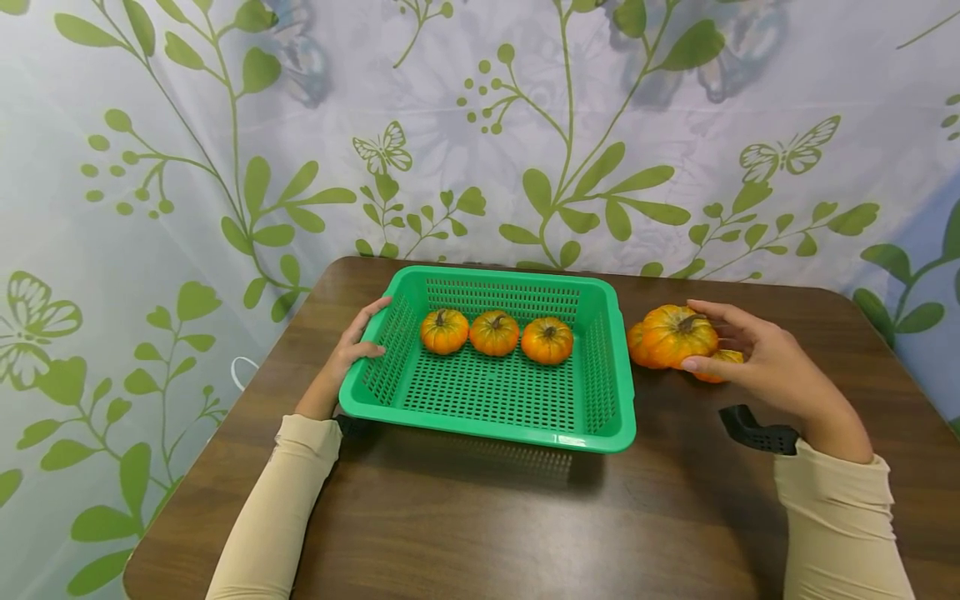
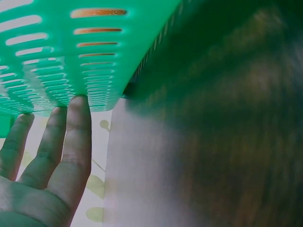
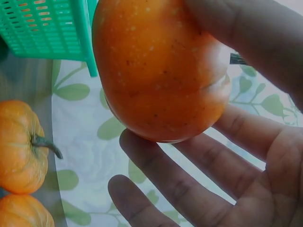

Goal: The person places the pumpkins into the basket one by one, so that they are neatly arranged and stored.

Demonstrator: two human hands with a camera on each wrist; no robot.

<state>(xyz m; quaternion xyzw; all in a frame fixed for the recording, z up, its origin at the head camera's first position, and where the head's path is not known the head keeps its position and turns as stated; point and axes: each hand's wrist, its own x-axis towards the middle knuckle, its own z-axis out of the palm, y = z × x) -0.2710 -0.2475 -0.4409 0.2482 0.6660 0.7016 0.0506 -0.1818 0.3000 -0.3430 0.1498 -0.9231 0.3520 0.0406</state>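
Right hand (image 1: pixel 757 362) grips a small orange pumpkin (image 1: pixel 678 335), thumb on one side, fingers curled round the other; right wrist view shows it lifted off the surface (image 1: pixel 480 517), pinched between thumb and fingers. Two more pumpkins (image 3: pixel 21 146) lie just beside that hand on the surface, one behind the held pumpkin toward the basket, one under the fingers, mostly hidden. Left hand (image 1: pixel 352 346) holds the left rim of the green slotted basket (image 1: pixel 487 421), thumb over the rim, fingers (image 2: pixel 78 127) straight against the outer wall in the left wrist view. Basket sits on the brown wood surface between the two hands, its right wall near the held pumpkin but apart from it. Inside, past the left hand's thumb, three pumpkins (image 1: pixel 495 333) sit in a row along the far wall, stems up, touching or nearly so. Beyond the surface hangs a white curtain (image 1: pixel 480 125) with green leaves and butterflies.
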